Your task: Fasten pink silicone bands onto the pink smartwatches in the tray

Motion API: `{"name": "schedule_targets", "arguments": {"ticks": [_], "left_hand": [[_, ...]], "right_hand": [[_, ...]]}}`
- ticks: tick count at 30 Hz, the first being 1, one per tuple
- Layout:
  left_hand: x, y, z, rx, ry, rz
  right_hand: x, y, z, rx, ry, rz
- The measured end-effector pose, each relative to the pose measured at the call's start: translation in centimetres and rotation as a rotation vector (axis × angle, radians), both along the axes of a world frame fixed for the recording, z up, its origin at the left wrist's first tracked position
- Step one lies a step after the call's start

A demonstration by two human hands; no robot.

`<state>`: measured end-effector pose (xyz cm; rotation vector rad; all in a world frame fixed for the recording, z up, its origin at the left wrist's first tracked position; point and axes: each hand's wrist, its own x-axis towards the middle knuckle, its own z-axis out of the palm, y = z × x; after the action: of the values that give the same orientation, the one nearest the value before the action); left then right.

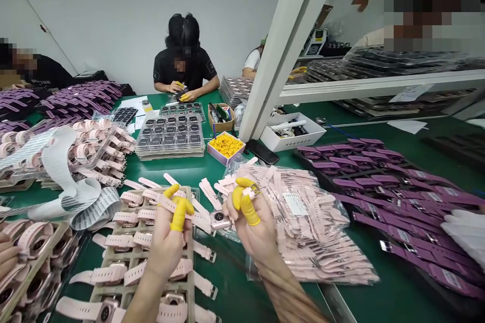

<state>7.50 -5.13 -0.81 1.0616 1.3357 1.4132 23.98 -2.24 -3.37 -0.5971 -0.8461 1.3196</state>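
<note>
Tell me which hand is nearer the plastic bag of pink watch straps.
Right. The right hand is over the left side of the plastic bag of pink watch straps; the left hand is farther left, clear of the bag.

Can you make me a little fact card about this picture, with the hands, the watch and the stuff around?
Left hand: holds a pink strap
Right hand: pinches a strap end with a metal buckle
Fingers wear: yellow covers
Watch: between the hands, back showing
Near the left hand: rows of pink-strapped watches
Right of the hands: bagged pink straps, then purple straps
Beyond the hands: box of yellow pieces
Table: green
Across it: a person in black
</note>
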Motion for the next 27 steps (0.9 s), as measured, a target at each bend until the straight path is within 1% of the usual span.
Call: {"name": "schedule_targets", "arguments": {"ticks": [1, 3, 5, 7, 9, 11, 13, 16, 19, 23, 27], "left_hand": [[-0.3, 0.5, -0.7, 0.055, 0.180, -0.055], [-0.8, 1.3, -2.3, 0.169, 0.562, -0.160], [-0.8, 1.7, -3.6, 0.259, 0.875, -0.221], [-0.6, 1.7, -4.3, 0.307, 1.091, -0.231], [-0.3, 1.6, -4.4, 0.334, 1.230, -0.240], [0.0, 1.6, -4.2, 0.354, 1.315, -0.256], [0.0, 1.6, -4.0, 0.377, 1.361, -0.274], [-0.1, 1.7, -4.2, 0.410, 1.361, -0.288], [-0.3, 1.7, -4.4, 0.435, 1.324, -0.281], [-0.1, 1.5, -4.3, 0.449, 1.360, -0.245], [0.6, 1.5, -3.9, 0.502, 1.402, -0.213]], "right_hand": [[-0.2, 0.0, -0.7, 0.001, -0.070, -0.010], [-0.6, -0.4, -2.1, 0.005, -0.284, -0.032], [-0.9, -0.9, -3.0, 0.055, -0.508, -0.038], [-1.0, -1.2, -3.4, 0.153, -0.650, -0.043], [-1.0, -1.3, -3.3, 0.221, -0.724, -0.071], [-1.1, -1.1, -3.2, 0.226, -0.757, -0.089], [-1.2, -1.0, -3.5, 0.171, -0.729, -0.067], [-1.2, -0.9, -4.3, 0.052, -0.603, 0.019], [-1.1, -0.9, -4.9, 0.019, -0.525, 0.067], [-1.2, -0.8, -4.8, -0.011, -0.485, 0.040], [-1.6, -0.8, -4.8, -0.103, -0.413, 0.006]]}}
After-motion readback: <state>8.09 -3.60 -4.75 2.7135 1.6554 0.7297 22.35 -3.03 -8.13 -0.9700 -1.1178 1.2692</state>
